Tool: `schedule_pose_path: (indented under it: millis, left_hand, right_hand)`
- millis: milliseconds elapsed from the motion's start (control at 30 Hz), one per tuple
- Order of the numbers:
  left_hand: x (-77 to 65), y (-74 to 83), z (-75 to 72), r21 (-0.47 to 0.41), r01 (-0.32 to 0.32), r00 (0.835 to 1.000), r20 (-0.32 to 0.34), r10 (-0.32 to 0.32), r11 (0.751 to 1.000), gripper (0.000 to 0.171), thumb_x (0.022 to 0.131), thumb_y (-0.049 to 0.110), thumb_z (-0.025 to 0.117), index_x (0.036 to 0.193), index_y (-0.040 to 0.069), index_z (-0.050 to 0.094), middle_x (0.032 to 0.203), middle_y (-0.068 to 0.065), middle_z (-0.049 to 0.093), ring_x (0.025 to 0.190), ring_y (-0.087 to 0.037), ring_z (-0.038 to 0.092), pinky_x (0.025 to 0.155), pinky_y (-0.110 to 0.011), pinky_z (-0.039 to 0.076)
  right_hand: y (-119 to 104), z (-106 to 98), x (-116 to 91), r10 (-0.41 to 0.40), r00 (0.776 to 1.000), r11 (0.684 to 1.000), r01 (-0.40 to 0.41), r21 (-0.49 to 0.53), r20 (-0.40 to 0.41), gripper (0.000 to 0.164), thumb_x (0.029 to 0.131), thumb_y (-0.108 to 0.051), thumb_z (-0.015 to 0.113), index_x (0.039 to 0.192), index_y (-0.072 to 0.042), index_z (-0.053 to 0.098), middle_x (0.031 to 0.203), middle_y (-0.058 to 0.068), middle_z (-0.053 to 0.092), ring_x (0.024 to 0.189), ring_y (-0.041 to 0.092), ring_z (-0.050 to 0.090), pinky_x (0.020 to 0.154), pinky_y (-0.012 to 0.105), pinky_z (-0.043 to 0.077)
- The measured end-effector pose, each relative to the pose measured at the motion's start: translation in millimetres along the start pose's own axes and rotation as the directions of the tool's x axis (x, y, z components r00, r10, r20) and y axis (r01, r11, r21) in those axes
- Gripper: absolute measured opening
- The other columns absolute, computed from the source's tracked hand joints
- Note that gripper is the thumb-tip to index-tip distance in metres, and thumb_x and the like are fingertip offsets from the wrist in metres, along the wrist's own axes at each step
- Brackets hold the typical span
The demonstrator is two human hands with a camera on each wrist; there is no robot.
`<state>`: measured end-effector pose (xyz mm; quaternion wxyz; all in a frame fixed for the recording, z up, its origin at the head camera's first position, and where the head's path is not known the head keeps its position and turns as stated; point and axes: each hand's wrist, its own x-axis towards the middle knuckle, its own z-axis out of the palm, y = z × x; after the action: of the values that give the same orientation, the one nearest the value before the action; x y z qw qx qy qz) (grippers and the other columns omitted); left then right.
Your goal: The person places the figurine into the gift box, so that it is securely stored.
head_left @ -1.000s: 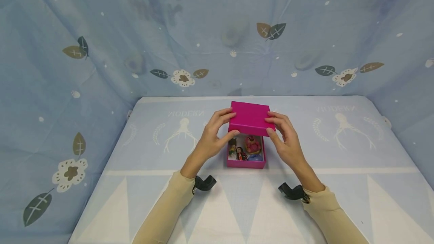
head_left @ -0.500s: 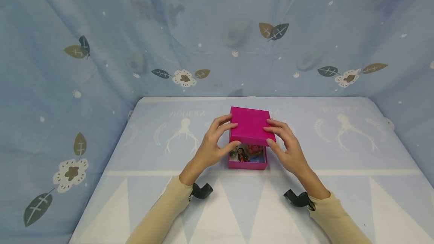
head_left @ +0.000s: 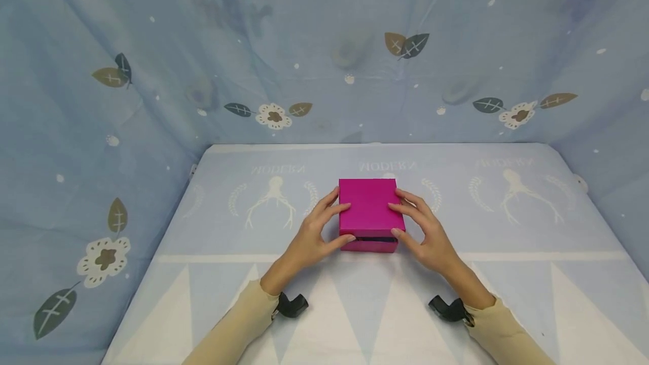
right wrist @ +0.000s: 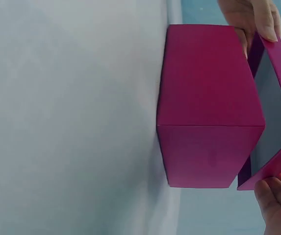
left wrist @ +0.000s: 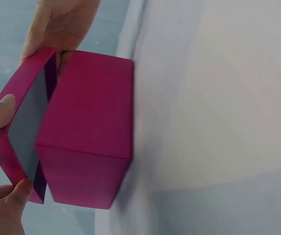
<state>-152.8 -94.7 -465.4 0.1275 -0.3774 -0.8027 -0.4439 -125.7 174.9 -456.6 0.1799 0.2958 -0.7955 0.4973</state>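
Observation:
A magenta lid (head_left: 370, 204) is held level just over a magenta box (head_left: 369, 246), leaving a thin dark gap along the front. My left hand (head_left: 309, 238) grips the lid's left side, thumb at its front corner. On the opposite side, my right hand (head_left: 428, 235) pinches it with the thumb in front and fingers on the edge. In the left wrist view the lid's grey inside (left wrist: 28, 127) faces the box, slightly tilted. The right wrist view shows the box body (right wrist: 211, 78) standing on the table, its contents hidden.
A patterned cloth covers the table (head_left: 213, 297), printed with antlers and triangles. Blue fabric with leaves and flowers (head_left: 324, 49) hangs behind and at both sides. Black wrist mounts (head_left: 293, 306) sit below each hand.
Both hands have brought the lid down and toward me, squaring it over the box. The small toy figures visible inside earlier are now covered.

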Motion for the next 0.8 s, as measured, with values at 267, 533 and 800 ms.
schedule_pose_path:
  millis: [267,533,800]
  left_hand:
    - [-10.3,-4.2,5.0,-0.009,0.033,0.999,0.02,-0.033,0.999,0.063,0.078,0.017,0.084,0.134,0.008,0.056,0.157,-0.022,0.028,0.144,-0.034,0.035,0.107,-0.041,0.043]
    - [-11.5,-8.0,7.5,-0.01,0.027,0.999,0.025,-0.027,1.0,0.063,0.078,0.016,0.084,0.134,0.009,0.056,0.157,-0.02,0.029,0.143,-0.034,0.037,0.107,-0.04,0.043]
    - [-7.7,-11.4,6.0,0.005,0.031,0.999,0.037,-0.031,1.0,0.063,0.078,0.018,0.084,0.134,0.008,0.055,0.156,-0.02,0.029,0.143,-0.031,0.037,0.109,-0.04,0.042]
  right_hand:
    - [16.0,1.3,-11.3,0.055,0.996,0.998,-0.054,-0.023,0.064,0.058,0.077,0.004,0.077,0.133,-0.002,0.058,0.154,0.022,0.034,0.14,0.04,0.037,0.113,0.015,0.028]
    - [20.4,0.8,-12.8,0.06,0.993,0.998,-0.057,-0.041,0.099,0.058,0.08,0.0,0.077,0.134,-0.002,0.057,0.155,0.021,0.033,0.142,0.038,0.033,0.115,0.015,0.026]
    - [22.8,0.0,-8.2,0.078,0.989,0.995,-0.071,-0.064,0.124,0.058,0.082,-0.002,0.076,0.136,-0.004,0.056,0.156,0.019,0.031,0.144,0.036,0.031,0.116,0.015,0.023]
